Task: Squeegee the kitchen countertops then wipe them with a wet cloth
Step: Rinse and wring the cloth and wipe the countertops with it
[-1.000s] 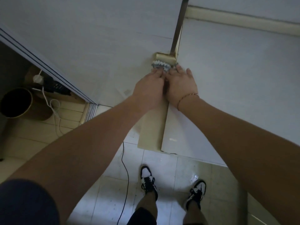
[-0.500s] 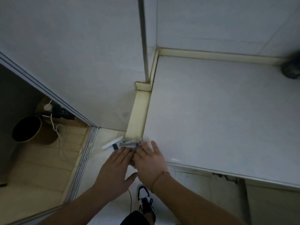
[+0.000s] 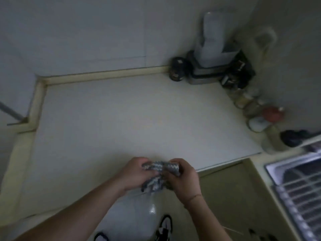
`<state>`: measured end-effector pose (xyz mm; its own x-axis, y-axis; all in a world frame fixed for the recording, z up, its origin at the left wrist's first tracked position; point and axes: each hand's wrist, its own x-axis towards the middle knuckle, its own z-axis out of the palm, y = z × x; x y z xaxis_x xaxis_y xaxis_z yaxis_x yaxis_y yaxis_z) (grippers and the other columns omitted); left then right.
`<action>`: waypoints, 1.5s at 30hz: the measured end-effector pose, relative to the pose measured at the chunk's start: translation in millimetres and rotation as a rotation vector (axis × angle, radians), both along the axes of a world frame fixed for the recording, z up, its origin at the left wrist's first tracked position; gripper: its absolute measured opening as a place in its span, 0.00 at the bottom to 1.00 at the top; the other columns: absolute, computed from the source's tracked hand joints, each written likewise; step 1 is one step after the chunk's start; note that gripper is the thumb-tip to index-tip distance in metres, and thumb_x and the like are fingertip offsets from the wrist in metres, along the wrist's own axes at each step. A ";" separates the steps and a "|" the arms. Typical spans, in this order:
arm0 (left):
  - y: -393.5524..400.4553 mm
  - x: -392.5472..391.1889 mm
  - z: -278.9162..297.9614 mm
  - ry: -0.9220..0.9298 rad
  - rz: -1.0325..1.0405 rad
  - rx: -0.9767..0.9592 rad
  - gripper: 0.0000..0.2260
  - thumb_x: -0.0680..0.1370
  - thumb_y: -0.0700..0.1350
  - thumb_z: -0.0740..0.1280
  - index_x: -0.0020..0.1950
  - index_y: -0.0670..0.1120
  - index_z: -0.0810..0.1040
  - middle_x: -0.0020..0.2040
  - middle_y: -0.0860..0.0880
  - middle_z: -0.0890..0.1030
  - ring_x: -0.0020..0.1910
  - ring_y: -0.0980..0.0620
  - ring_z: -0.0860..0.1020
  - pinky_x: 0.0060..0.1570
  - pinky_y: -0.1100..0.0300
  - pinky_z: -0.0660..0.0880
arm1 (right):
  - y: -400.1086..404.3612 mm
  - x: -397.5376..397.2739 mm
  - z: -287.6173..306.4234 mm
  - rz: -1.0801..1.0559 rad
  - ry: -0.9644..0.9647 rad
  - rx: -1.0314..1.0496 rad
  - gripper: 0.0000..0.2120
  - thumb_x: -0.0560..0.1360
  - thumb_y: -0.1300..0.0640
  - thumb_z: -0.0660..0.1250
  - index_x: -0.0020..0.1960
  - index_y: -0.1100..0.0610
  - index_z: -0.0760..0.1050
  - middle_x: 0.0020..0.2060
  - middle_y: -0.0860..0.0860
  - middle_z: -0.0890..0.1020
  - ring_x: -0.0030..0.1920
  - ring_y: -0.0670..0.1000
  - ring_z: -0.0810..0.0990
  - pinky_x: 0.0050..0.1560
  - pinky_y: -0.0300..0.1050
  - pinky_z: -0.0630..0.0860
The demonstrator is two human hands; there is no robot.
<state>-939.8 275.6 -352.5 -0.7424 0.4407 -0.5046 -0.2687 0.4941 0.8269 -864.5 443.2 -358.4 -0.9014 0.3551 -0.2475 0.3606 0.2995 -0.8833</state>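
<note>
A grey-and-white patterned cloth (image 3: 157, 174) is bunched between both hands, lifted just above the front edge of the white countertop (image 3: 130, 122). My left hand (image 3: 136, 173) grips its left part with curled fingers. My right hand (image 3: 182, 178) grips its right part, a thin bracelet on that wrist. Part of the cloth hangs down between my palms. No squeegee is in view.
A beige raised lip (image 3: 37, 105) borders the counter at the left and back. An appliance (image 3: 211, 54) and dark items stand in the back right corner, with several jars (image 3: 250, 105) along the right. A steel sink with a rack (image 3: 302, 185) lies at the right. Floor and shoes show below.
Both hands slid the cloth from the far corner back along the left lip to the front edge, then gathered it up off the surface. The view has swung right.
</note>
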 end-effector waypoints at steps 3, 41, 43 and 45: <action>117.7 9.7 -6.0 -0.373 0.196 0.188 0.07 0.77 0.39 0.65 0.41 0.44 0.81 0.39 0.42 0.81 0.39 0.46 0.80 0.46 0.50 0.80 | 56.1 18.6 0.2 -0.202 0.166 0.405 0.21 0.65 0.63 0.74 0.58 0.57 0.79 0.51 0.52 0.82 0.52 0.54 0.80 0.55 0.34 0.70; 443.2 -24.7 63.7 0.805 -0.448 -0.054 0.31 0.61 0.65 0.76 0.58 0.51 0.76 0.54 0.53 0.81 0.54 0.53 0.78 0.51 0.60 0.75 | 358.6 76.4 -23.3 -0.568 0.037 0.658 0.14 0.69 0.63 0.69 0.54 0.56 0.82 0.48 0.55 0.81 0.50 0.61 0.78 0.50 0.44 0.71; 426.9 -36.2 78.6 0.804 -0.406 -0.069 0.28 0.62 0.62 0.77 0.56 0.51 0.77 0.52 0.55 0.81 0.52 0.55 0.79 0.48 0.63 0.73 | 356.2 46.0 -18.3 -0.546 0.007 0.623 0.17 0.72 0.62 0.67 0.60 0.56 0.80 0.52 0.57 0.80 0.53 0.62 0.77 0.51 0.49 0.75; 415.3 -44.2 85.1 0.798 -0.347 -0.073 0.25 0.62 0.60 0.78 0.54 0.51 0.78 0.48 0.57 0.79 0.49 0.58 0.78 0.46 0.66 0.70 | 349.7 17.2 -18.1 -0.453 0.012 0.682 0.17 0.70 0.63 0.71 0.59 0.55 0.81 0.50 0.59 0.81 0.51 0.63 0.78 0.47 0.52 0.77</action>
<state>-983.9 691.0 -267.5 -0.7158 0.6945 0.0728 0.5525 0.4995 0.6673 -847.3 792.9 -376.5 -0.6354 0.7547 0.1632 0.5675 0.5998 -0.5641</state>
